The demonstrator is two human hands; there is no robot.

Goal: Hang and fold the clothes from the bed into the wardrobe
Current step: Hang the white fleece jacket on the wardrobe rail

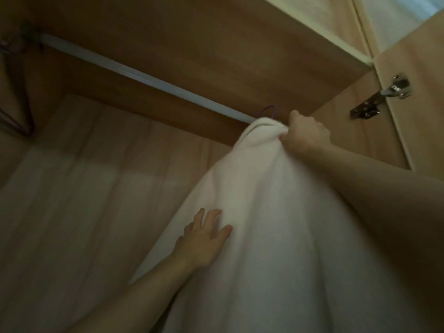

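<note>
Inside the wardrobe, seen from below, nearest things first:

Left hand (203, 239): fingers spread and nearly straight, palm laid flat against the hanging cloth's left side; it grips nothing.

White garment (252, 236): a thick, pale, soft cloth that hangs in broad folds from the rail down past the bottom edge of the view, filling the lower middle. What kind of garment it is cannot be told.

Right hand (305, 133): raised to the rail, fingers curled and clamped on the bunched top of the white garment.

Purple hanger hook (341, 111): a thin loop that shows just above the garment's top, at the rail; whether it sits over the rail cannot be told.

Rail (144, 75): a pale bar that runs from upper left down to the garment's top.

Dark hangers (16, 97): at the rail's far left end, blurred.

Hinge (382, 94): metal, on the open door at upper right.

Back wall (72, 188): light wood.
</note>
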